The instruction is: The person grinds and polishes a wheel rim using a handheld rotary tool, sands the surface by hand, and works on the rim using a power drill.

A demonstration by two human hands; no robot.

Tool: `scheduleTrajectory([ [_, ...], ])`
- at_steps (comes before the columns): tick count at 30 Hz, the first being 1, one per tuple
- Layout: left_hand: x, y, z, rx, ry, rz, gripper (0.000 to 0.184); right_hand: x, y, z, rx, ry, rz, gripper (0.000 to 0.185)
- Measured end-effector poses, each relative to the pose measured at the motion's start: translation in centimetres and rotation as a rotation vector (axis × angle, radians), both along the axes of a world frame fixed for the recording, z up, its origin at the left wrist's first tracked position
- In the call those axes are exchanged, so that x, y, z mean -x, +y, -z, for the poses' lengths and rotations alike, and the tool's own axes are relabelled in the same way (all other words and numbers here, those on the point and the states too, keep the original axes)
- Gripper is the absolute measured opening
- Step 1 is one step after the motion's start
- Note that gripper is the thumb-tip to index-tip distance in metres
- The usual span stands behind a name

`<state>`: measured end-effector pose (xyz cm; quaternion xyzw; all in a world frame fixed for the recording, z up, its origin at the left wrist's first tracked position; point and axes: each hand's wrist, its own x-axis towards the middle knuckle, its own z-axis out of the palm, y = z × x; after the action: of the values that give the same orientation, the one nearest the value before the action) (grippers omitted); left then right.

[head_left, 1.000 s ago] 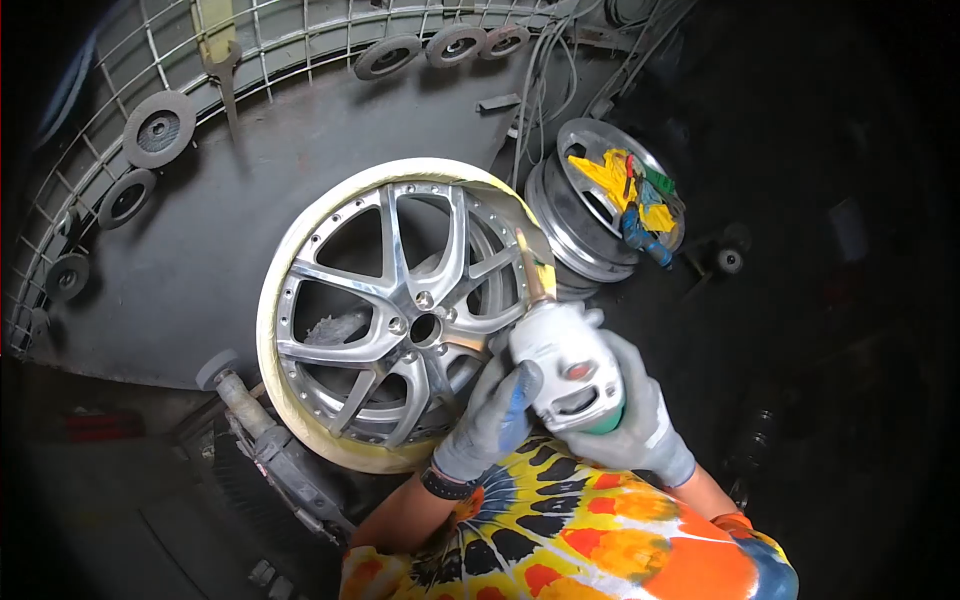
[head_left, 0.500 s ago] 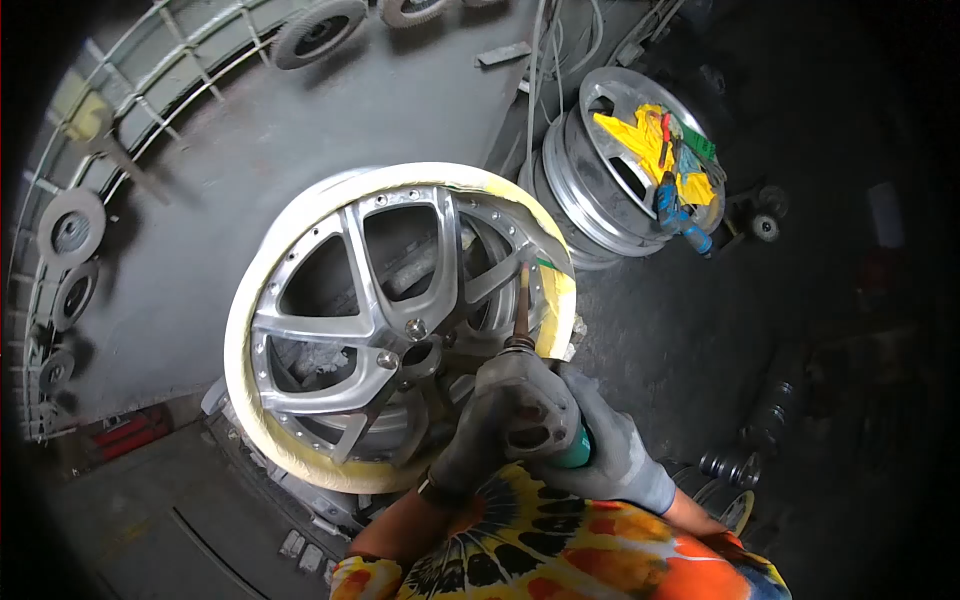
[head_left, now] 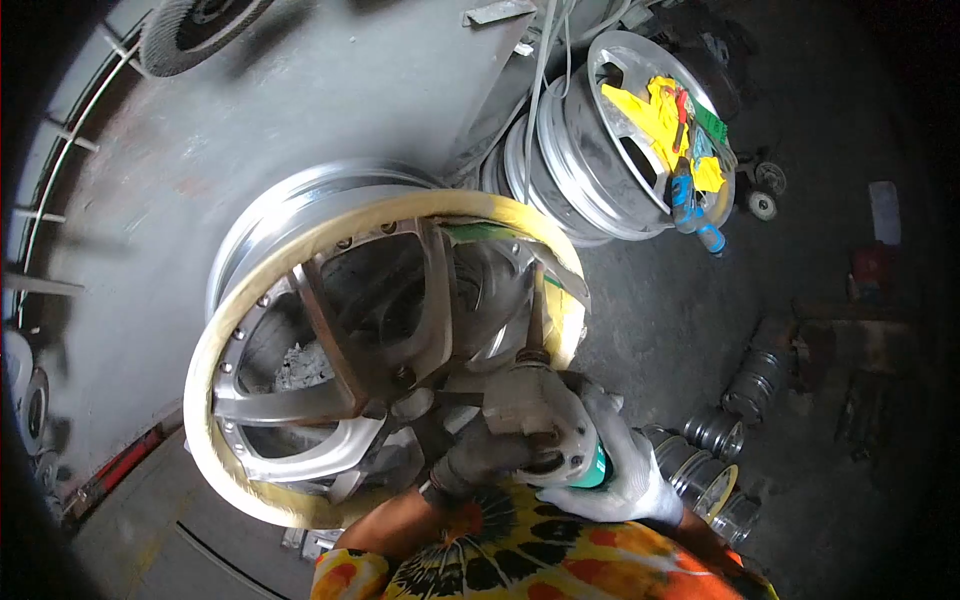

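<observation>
- Grey surface, far left, with a wire rack along its edge; rough disc by the rack.
- Bright rim shows behind the wheel. Whether the two touch: cannot tell.
- Wheel left of centre, just in front of the person. Pale yellow tape round most of its outer edge. Covering looks done there, as far as visible.
- Spokes: lower left one bright, others darker and brownish. Finish or shadow, cannot tell, so no count of worked spokes.
- Left hand, gloved, clamped on the power tool, fingers round the body, partly lost in shadow.
- Tool's narrow nose points away from the person, over the wheel's right side. Contact with metal: cannot tell.
- Loose flap at the wheel's upper right, lifted off the edge; wrapping looks less sound here than on the left.
- Right hand, gloved, closed on the tool's right side, by the green part.
- My reading: work partway, tool in use or poised, right side probably unfinished. Amount left unclear.
- Stacked rims beyond, right of the wheel; yellow cloth and blue-handled tool on top.
- Metal coils far right, lower down, on the dark floor.
</observation>
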<state>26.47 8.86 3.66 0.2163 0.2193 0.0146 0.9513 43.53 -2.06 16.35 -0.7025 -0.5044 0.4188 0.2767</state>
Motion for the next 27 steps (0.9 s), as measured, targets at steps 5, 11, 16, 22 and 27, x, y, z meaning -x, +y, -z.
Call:
scheduleTrajectory([
  [5,0.8,-2.2,2.5,0.044,-0.078,-0.119,0.056,0.3,0.1,0.5,-0.125,-0.097,-0.05,0.097],
  [11,1.4,-4.1,7.0,-0.134,-0.486,-0.151,0.055,0.6,1.0,0.9,-0.205,-0.13,-0.06,0.099],
  [16,1.9,-4.0,5.4,0.032,-0.123,-0.182,0.053,0.9,1.5,0.8,-0.189,-0.175,-0.059,0.098],
  [22,1.9,-2.8,5.7,0.383,-0.37,-0.176,0.055,1.2,1.8,1.3,-0.186,-0.161,-0.049,0.099],
  [27,2.4,-7.4,9.7,0.847,-0.338,-0.258,0.055,1.7,1.8,0.4,-0.115,-0.14,-0.045,0.093],
])
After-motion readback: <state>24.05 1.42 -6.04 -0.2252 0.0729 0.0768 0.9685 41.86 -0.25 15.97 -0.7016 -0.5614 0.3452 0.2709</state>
